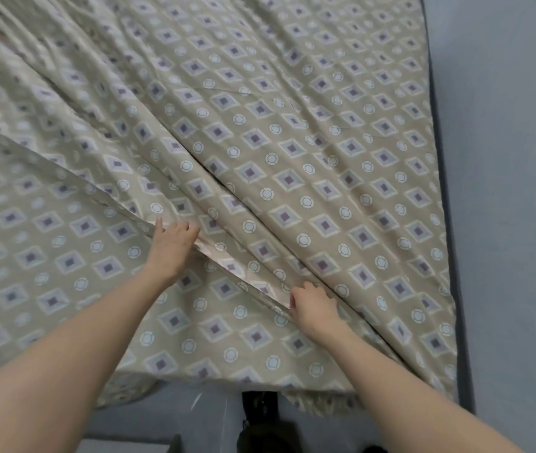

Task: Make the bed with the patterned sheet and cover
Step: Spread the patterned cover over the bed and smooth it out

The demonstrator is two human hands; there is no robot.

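A beige sheet [73, 256] printed with purple diamonds and pale rings lies flat over the near left part of the bed. A cover [325, 132] of the same pattern spreads over the rest, creased in long diagonal folds. Its hemmed edge [243, 273] runs diagonally from upper left to lower right across the sheet. My left hand [175, 243] grips this edge near the middle of the view, fingers curled over the hem. My right hand [312, 305] grips the same edge lower and further right. Both forearms reach in from the bottom.
A grey wall [508, 191] runs along the bed's right side, with a dark mattress edge [446, 178] showing beside it. Grey floor [162, 416] lies below the bed's near edge. A dark shoe [260, 416] shows at the bottom centre.
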